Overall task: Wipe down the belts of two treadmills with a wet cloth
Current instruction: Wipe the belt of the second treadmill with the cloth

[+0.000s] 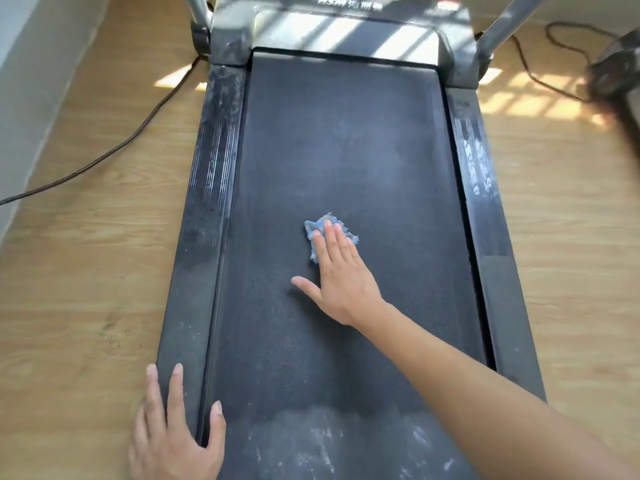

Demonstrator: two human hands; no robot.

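A treadmill fills the view, its dark belt point(346, 140) running away from me. Near the belt's middle lies a small blue cloth point(317, 227), pressed flat under the fingers of my right hand point(341, 275), which is spread palm down on it. My left hand point(175, 431) rests flat with fingers apart on the treadmill's left side rail point(207, 188) near the bottom edge. A pale dusty patch point(332, 441) shows on the near end of the belt; the middle looks darker.
Wooden floor lies on both sides. A black cable point(114, 147) runs across the floor at left, another cable point(540, 81) at right. Part of a second dark machine point(620, 74) sits at the far right. Silver uprights point(505, 29) rise at the treadmill's front.
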